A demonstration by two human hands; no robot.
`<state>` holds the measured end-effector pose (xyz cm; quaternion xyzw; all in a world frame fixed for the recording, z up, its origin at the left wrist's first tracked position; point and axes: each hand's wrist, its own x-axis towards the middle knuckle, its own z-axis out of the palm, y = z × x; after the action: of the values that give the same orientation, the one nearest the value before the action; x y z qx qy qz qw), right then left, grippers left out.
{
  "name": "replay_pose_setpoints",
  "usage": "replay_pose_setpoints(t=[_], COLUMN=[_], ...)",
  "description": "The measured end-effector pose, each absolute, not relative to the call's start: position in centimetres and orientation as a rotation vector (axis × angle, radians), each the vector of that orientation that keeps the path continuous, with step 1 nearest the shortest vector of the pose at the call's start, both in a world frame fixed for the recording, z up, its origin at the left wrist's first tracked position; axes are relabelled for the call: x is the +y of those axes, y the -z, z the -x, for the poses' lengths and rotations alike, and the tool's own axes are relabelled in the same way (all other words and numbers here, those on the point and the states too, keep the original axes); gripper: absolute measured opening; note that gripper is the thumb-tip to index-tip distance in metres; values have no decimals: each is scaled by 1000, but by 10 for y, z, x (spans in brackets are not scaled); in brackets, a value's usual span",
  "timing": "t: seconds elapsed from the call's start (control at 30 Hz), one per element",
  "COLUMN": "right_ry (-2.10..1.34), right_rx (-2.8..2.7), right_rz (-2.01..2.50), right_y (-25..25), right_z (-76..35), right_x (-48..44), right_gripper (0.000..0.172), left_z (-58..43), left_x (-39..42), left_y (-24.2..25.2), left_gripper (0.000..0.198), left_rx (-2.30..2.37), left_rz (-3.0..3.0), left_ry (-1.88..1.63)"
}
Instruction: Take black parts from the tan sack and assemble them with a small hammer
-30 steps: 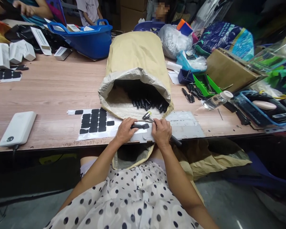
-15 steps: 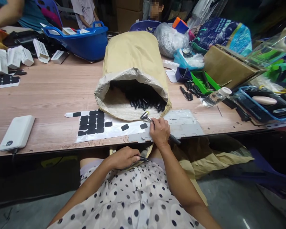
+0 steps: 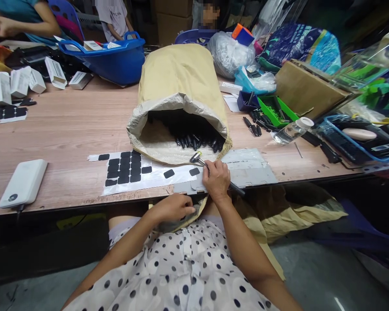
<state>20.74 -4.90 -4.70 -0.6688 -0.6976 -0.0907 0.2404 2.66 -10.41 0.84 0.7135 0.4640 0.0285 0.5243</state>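
My right hand (image 3: 216, 179) is wrapped round the dark handle of a small hammer (image 3: 236, 189), whose metal head lies just in front of the sack mouth. The hand rests on a grey board (image 3: 251, 166) at the table edge. A yellowish sack (image 3: 181, 69) lies with its mouth towards me, and many black pen-like parts (image 3: 194, 141) fill it. Over my lap, my left hand (image 3: 173, 208) hovers above a second open sack (image 3: 199, 209). Its fingers are loosely bent and slightly apart, with nothing visible in them. Black rounded stickers (image 3: 125, 166) sit on a white sheet left of the board.
On the left are a white power bank (image 3: 23, 183), small white boxes (image 3: 19, 82) and a blue basket (image 3: 113, 60). To the right stand a green tray (image 3: 277, 110), a clear bottle (image 3: 291, 131) and a blue-rimmed basket (image 3: 359, 138). Other people sit across the table.
The dark pen-like part in my left hand is no longer visible; that hand has risen slightly and its fingers have loosened. My right hand stays on the hammer. A co-worker's arm at far left has shifted.
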Motion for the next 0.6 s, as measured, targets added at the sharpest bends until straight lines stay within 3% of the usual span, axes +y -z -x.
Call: replay_pose_setpoints(t=[0.1, 0.27, 0.4, 0.6], right_ry=[263, 252, 236, 209], right_rx=[-1909, -1916, -1908, -1904], right_rz=[1823, 1811, 1810, 1821], right_y=[47, 48, 49, 48], right_z=[-207, -207, -206, -205], right_x=[-49, -49, -49, -49], right_gripper=[25, 25, 25, 26], left_z=[-35, -62, -76, -61], left_x=[-61, 25, 57, 48], left_y=[-39, -42, -32, -25], left_gripper=[27, 25, 32, 14], left_rx=[1090, 1904, 2172, 2158], left_rz=[-1623, -1702, -1650, -1714], left_ry=[-248, -746, -585, -533])
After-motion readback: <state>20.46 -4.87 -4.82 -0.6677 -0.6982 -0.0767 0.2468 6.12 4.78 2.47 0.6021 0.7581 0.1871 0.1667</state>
